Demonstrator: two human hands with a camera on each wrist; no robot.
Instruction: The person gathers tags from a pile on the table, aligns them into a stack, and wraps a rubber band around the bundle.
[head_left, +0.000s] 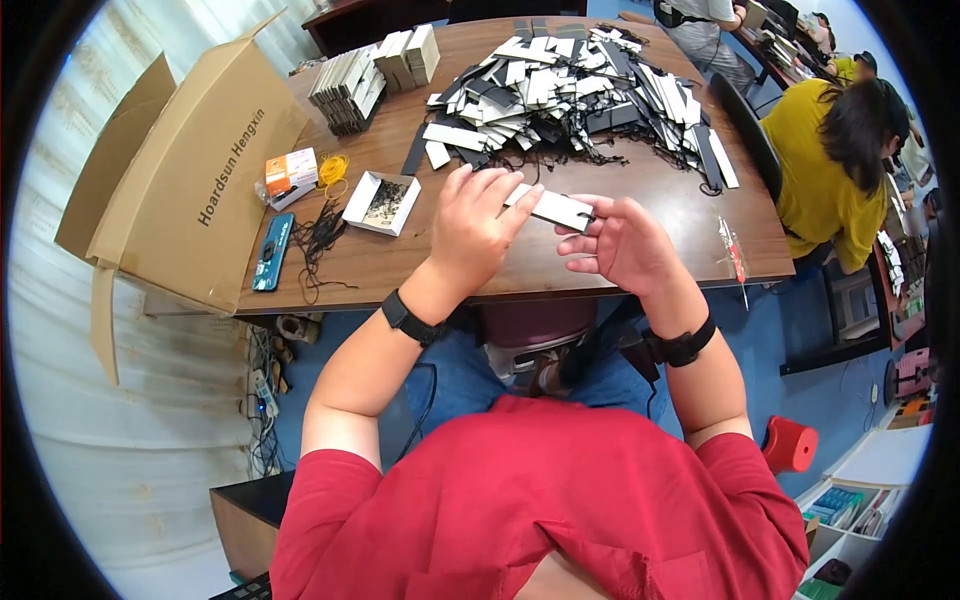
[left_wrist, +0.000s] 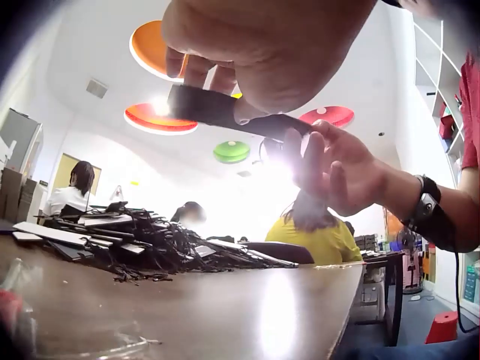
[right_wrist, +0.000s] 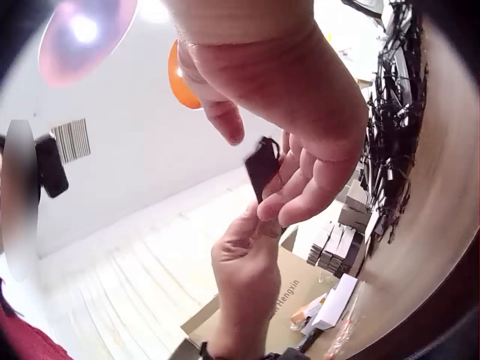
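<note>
A flat strip (head_left: 552, 207), white on top and dark underneath, is held above the table's front part. The left hand (head_left: 472, 228) pinches its left end between thumb and fingers, as the left wrist view also shows. At the other end, where a black cord loop passes through, the right hand (head_left: 632, 243) is beside the strip, its fingers loosely bent and its thumb apart from it in the right wrist view. Beyond the hands lies a large pile of similar white and black strips (head_left: 560, 95) with black cords.
On the table (head_left: 400, 270) stand a small white box (head_left: 383, 204) of dark pieces, stacked strips (head_left: 346, 95), a blue phone-like object (head_left: 272, 252), black cords (head_left: 318, 240) and a red tool (head_left: 737, 262). A large carton (head_left: 210, 180) is at left; a person in yellow (head_left: 815, 150) is at right.
</note>
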